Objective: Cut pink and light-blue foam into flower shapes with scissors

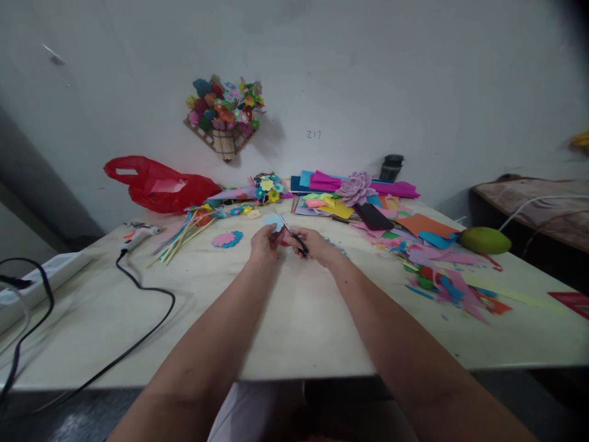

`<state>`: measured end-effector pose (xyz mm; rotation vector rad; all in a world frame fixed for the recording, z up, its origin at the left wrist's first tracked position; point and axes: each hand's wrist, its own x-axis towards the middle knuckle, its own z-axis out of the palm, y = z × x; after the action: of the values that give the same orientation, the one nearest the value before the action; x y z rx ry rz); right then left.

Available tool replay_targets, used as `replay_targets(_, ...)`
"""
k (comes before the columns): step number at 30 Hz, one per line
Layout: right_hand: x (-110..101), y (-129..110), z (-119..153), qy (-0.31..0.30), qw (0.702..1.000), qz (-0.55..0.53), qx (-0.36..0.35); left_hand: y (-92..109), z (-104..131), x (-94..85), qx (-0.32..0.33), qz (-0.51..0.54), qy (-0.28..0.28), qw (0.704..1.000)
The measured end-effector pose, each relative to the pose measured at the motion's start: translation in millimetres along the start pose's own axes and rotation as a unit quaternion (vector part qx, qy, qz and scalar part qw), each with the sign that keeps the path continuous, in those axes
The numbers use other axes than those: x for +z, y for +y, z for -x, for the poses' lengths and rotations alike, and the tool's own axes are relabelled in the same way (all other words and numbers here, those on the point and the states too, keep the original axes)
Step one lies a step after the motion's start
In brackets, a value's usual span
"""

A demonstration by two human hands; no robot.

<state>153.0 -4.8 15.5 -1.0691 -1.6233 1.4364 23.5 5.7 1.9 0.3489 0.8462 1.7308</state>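
- Left hand (264, 244): pinching 1 light-blue piece (273, 221), at its fingertips, 1 o'clock
- Right hand (313, 243): gripping 1 pair of scissors (289, 231), blades toward 11
- From hands: 1 glue gun (139, 236), 9 o'clock; 1 red bag (161, 191), 10; 1 phone (373, 217), 2; 1 green fruit (485, 240), 3

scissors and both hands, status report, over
Right hand: gripping scissors. Left hand: holding light-blue piece. Blue scraps close by, beside right forearm.

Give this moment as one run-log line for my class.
left hand: holding light-blue cutout | right hand: holding black-handled scissors | blades: near cutout's edge, contact unclear | nearby: pink-and-blue cutouts
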Motion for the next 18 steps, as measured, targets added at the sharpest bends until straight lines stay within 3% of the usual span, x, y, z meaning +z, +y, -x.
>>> replay_targets(18, 2.1, 6.0, -4.2, 0.022, 0.998, -0.058, -0.021, -4.9, 3.2, 1.9, -0.008, -0.031, -0.043, 0.999)
